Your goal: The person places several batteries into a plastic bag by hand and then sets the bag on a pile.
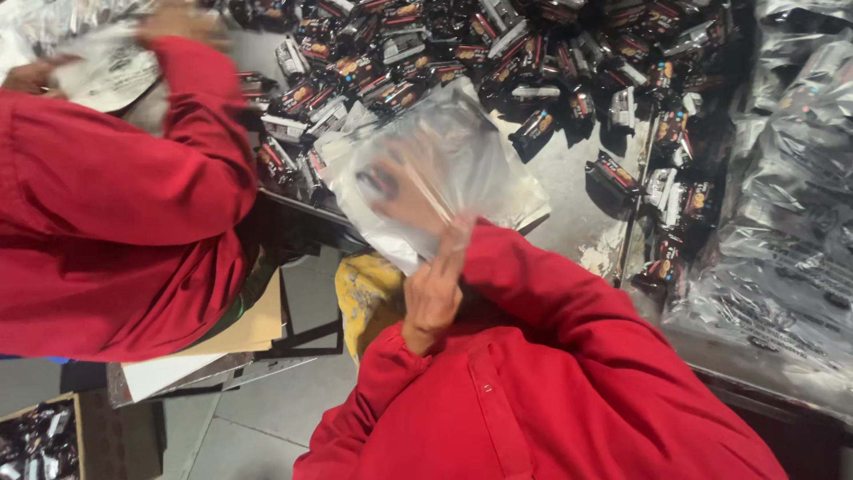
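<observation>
Left-hand fingers (pixel 442 267) pinch the lower edge of a clear plastic bag (pixel 444 169), apparently to steady it. The right hand (pixel 404 196), blurred inside the bag, may be spreading it; its grip cannot be told. Beyond, dark snack packets (pixel 498 53) heap the table (pixel 569 200) beside a co-worker's red sleeve (pixel 115 169).

The right hand (pixel 404 191) is showing only as a blur inside the clear plastic bag (pixel 435 169), perhaps gripping one of the small dark packets (pixel 533 124); its fingers are staying unreadable.
</observation>
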